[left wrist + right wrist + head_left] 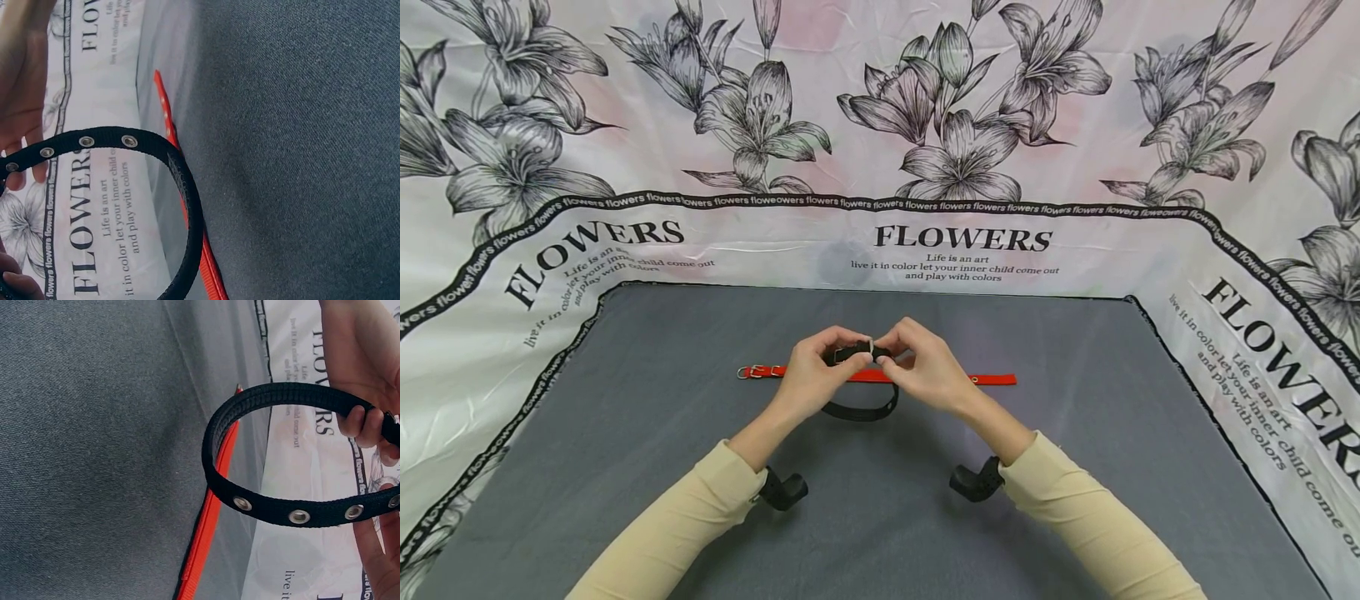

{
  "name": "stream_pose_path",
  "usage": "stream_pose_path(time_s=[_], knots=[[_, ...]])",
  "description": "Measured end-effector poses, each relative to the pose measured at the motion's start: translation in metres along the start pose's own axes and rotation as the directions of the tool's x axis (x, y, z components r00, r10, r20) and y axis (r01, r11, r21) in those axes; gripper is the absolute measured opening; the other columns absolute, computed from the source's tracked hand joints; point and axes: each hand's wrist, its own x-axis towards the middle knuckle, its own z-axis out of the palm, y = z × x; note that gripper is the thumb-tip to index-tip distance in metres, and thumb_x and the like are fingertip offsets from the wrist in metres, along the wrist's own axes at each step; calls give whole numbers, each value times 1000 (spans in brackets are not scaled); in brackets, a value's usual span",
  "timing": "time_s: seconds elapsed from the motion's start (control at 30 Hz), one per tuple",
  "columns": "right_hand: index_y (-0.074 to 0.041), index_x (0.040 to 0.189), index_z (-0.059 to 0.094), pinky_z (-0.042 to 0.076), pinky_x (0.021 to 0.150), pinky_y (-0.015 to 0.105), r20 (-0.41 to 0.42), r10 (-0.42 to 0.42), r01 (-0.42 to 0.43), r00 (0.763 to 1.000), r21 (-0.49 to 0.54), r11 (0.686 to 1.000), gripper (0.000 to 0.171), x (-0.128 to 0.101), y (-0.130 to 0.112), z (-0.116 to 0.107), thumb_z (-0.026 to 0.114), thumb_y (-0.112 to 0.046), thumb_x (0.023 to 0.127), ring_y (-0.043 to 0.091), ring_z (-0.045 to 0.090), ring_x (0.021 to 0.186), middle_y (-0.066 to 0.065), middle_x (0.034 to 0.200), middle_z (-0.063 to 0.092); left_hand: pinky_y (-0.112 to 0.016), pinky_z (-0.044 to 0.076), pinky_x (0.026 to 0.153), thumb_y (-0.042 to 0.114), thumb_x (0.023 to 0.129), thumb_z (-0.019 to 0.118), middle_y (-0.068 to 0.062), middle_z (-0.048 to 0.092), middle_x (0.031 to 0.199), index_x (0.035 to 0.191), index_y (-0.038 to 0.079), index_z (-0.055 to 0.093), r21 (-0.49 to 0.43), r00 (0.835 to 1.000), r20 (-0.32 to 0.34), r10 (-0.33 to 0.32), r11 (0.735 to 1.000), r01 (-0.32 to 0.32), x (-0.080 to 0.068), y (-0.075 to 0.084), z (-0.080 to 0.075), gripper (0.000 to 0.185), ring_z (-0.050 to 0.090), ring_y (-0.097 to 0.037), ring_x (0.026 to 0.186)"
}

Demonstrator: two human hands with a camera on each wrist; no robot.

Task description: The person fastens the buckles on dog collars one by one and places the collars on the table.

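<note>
A black collar with metal eyelets is bent into a loop. Its two ends meet between the hands at a silver buckle. With fingers and thumb the left hand pinches the buckle side. The right hand pinches the strap close beside it. In the left wrist view the black loop hangs free with its row of eyelets showing, and the right wrist view shows the same loop. Fingers partly hide how the strap sits in the buckle. Behind the hands a red collar lies stretched out flat.
Grey cloth covers the work surface under both collars. Around it runs a white border printed with flowers and lettering. A black wrist device sits at the left cuff, another at the right.
</note>
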Motion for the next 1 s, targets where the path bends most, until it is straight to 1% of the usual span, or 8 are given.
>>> stream_pose_path(time_s=[0.17,0.27,0.4,0.5,0.63,0.73,0.9,1.0], knots=[[-9,105,60,54,72,30,-8,-2,2,1000,16,1000,19,-2,2,2,65,-11,86,17,58,87,6,98,55,-26,47,60,23,85,67,0,65,102,103,16,66,-10,1000,-17,0,1000,0,0,1,-1,20,56,-17,79],[-10,107,60,54,73,31,-4,9,-9,1000,19,1000,22,-2,2,3,64,-11,86,17,58,86,5,100,56,-24,45,60,18,86,66,-5,65,100,104,11,65,-21,1000,-20,-10,1000,9,1,5,-1,20,55,-20,79],[-11,108,60,53,74,31,-6,23,-23,1000,12,1000,22,-1,0,3,65,-10,86,15,58,85,3,99,56,-25,44,60,11,88,62,-13,62,95,105,3,64,-26,1000,-18,-4,1000,4,-3,23,-4,19,55,-24,79],[-11,108,60,53,74,30,-13,30,-30,999,11,999,22,-1,-1,3,65,-10,86,13,58,85,2,98,56,-26,45,65,8,90,59,-17,61,97,106,-1,61,-37,1000,-16,3,999,-4,-6,36,-5,19,56,-27,82],[-13,107,60,53,73,29,-21,35,-35,999,16,999,21,0,-2,2,64,-11,86,12,58,85,-1,97,56,-27,49,74,7,91,57,-19,60,100,108,-2,59,-75,1000,-20,-6,997,4,-6,38,-6,19,57,-32,89],[-15,106,60,53,73,27,-27,41,-40,999,13,999,21,0,-2,2,64,-11,86,11,58,85,-2,97,56,-30,50,78,8,91,57,-18,59,101,108,-2,58,-96,1000,-27,-11,995,8,-5,37,-7,20,58,-30,91],[-14,105,60,52,71,25,-38,47,-47,998,1,999,20,0,-2,2,65,-11,86,12,58,83,-1,99,57,-40,51,80,8,91,56,-19,58,101,108,-2,57,-133,999,-45,-6,991,0,-4,33,-7,20,58,-18,85],[-13,105,60,53,71,26,-44,63,-63,997,1,998,20,0,-2,2,65,-11,86,13,58,83,0,99,57,-37,51,81,10,91,56,-18,58,104,109,-1,55,-180,998,-69,-6,984,-6,-1,25,-7,21,58,-12,86]])
